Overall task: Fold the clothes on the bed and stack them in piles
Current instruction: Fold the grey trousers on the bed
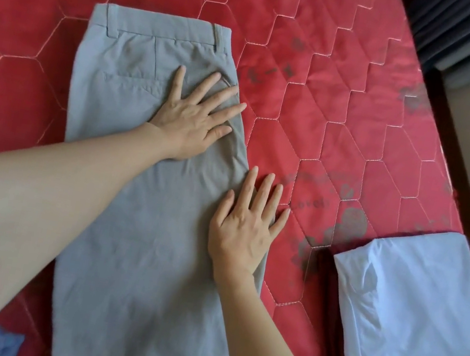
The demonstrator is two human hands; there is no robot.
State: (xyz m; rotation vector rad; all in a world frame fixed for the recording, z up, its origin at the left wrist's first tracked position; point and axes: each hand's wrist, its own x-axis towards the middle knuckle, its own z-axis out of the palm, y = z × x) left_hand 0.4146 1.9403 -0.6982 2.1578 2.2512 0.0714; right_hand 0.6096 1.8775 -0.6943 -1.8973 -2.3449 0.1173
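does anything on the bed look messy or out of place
Nothing stands out. The grey trousers lie flat, folded lengthwise, with the left hand and right hand pressing flat on them. The folded white garment sits squarely on the red mattress.

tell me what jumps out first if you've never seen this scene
A pair of grey cotton trousers lies lengthwise on the red quilted mattress, waistband at the far end. The left hand presses flat near the back pocket, and the right hand lies flat on the trousers' right edge, fingers reaching onto the mattress. To the right, near the bed's edge, sits a folded pale blue garment.
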